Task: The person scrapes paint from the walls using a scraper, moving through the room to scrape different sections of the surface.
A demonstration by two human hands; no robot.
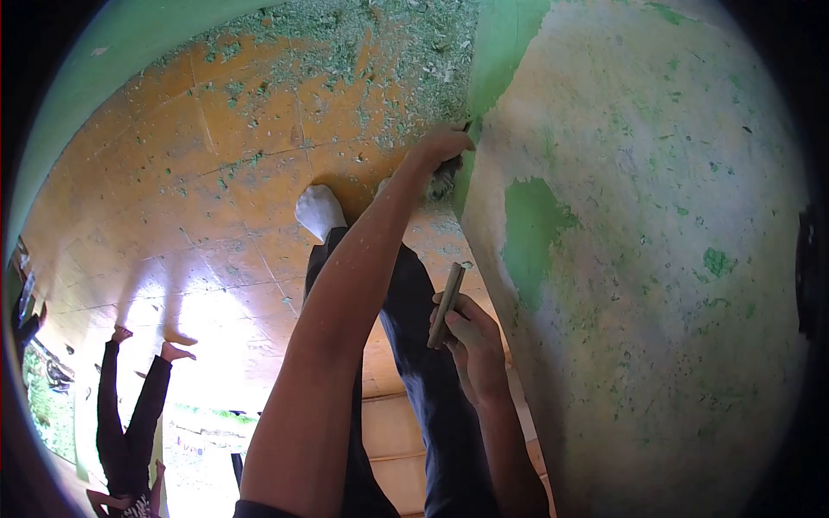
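My left hand (445, 142) reaches far up the view to the edge of a wall with green and bare patches (639, 242). Its fingers are curled around something dark and small that I cannot make out, close against the green paint. Lower and to the right, my right hand (477, 345) grips a flat, narrow, greyish bar (446, 306) between thumb and fingers, held away from the wall. A greyish, blurred thing (442, 181) shows just below my left hand; I cannot tell what it is.
Green and pale paint flakes (380, 69) lie thick on the orange tiled floor (250, 190). My foot in a white sock (319, 210) stands left of my left forearm. Another person in dark trousers (129, 414) appears upside down at the lower left, beside a bright opening.
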